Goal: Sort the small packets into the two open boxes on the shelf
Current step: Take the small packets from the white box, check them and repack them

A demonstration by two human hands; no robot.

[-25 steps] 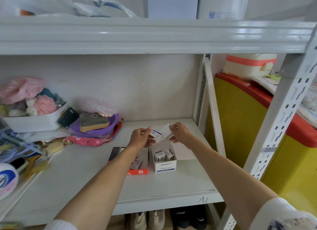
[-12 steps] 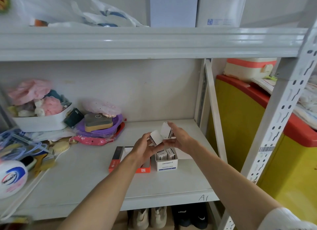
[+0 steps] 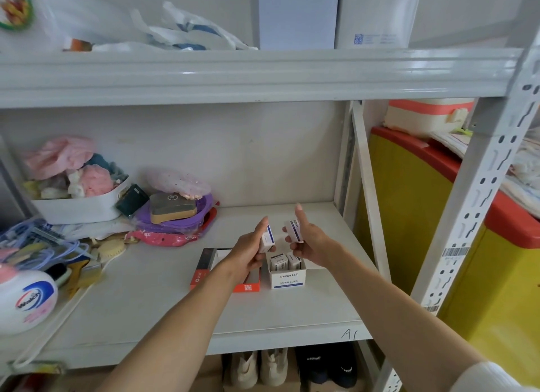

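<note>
Your left hand (image 3: 248, 251) is gripping one paper-clip packet (image 3: 267, 238), your right hand (image 3: 309, 239) is gripping another (image 3: 295, 231). Both are hovering above the white paper-clips box (image 3: 287, 277), beside the orange box (image 3: 248, 286) on the shelf (image 3: 146, 304).

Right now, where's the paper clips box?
In the head view, the paper clips box sits on the shelf right of centre, beside the orange box, just below the right hand.

Lotion bottle (image 3: 24, 301) far left; shoes (image 3: 260, 368) under shelf; yellow bin (image 3: 415, 216) right.
</note>
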